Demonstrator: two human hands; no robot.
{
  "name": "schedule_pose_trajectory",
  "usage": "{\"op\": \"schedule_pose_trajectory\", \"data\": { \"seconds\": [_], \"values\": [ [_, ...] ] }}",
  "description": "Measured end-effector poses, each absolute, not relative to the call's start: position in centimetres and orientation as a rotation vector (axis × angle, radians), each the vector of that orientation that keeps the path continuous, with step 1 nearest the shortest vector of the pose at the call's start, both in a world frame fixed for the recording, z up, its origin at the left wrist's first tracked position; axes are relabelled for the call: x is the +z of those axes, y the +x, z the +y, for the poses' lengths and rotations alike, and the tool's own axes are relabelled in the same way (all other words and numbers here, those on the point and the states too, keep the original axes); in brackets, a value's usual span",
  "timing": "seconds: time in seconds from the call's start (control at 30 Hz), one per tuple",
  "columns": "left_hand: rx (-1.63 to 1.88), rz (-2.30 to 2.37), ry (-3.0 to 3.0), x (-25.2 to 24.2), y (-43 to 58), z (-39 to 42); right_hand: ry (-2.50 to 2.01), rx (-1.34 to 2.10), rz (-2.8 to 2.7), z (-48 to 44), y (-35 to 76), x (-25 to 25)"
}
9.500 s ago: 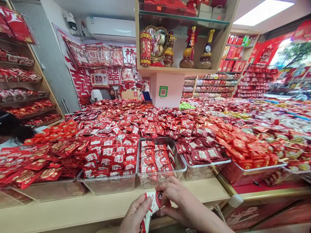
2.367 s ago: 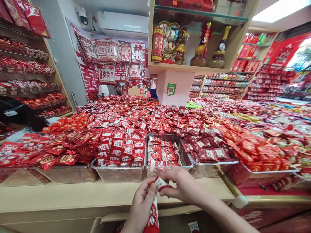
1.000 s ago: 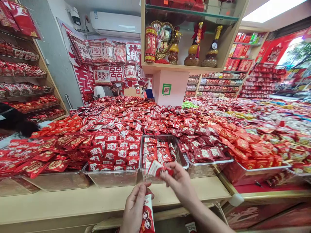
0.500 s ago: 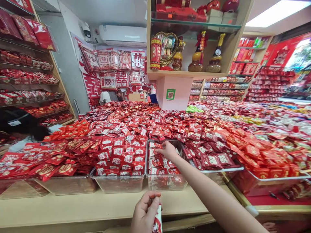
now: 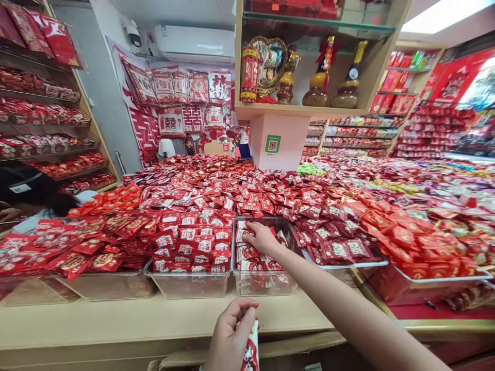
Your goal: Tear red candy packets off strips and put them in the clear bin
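Low in the foreground, my left hand is closed, thumb against fingers, around a red and white candy packet. My right hand reaches into a clear plastic bin holding rows of similar red and white packets. Its thumb and index finger are apart, at the packets along the bin's left side; the other fingers are partly hidden. Directly left stands another clear bin heaped with red packets. Dark red packets fill the bin on the right.
The bins line a pale counter edge. Orange-red packets are piled farther right. Above, a display cabinet with gourd-shaped bottles rests on a pillar. A person in a dark cap is at the left. An open cardboard box sits below the counter.
My right hand has shifted slightly left across the packets in the bin. The left hand still grips its packet, a little higher in view. The camera has tilted down slightly.
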State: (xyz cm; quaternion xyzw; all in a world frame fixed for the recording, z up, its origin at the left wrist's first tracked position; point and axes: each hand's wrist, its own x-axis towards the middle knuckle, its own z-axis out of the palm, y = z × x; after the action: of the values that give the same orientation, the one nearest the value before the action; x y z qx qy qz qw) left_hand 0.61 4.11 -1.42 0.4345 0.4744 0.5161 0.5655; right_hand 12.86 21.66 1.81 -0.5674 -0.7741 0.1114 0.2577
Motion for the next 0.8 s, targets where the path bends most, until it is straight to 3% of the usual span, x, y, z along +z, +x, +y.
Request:
{"op": "schedule_pose_trajectory", "data": {
  "seconds": [0.8],
  "values": [
    [1.122,1.059,1.089,-0.5,0.2,3.7,-1.442,0.095,-2.438,22.8,14.6,1.3]
  ]
}}
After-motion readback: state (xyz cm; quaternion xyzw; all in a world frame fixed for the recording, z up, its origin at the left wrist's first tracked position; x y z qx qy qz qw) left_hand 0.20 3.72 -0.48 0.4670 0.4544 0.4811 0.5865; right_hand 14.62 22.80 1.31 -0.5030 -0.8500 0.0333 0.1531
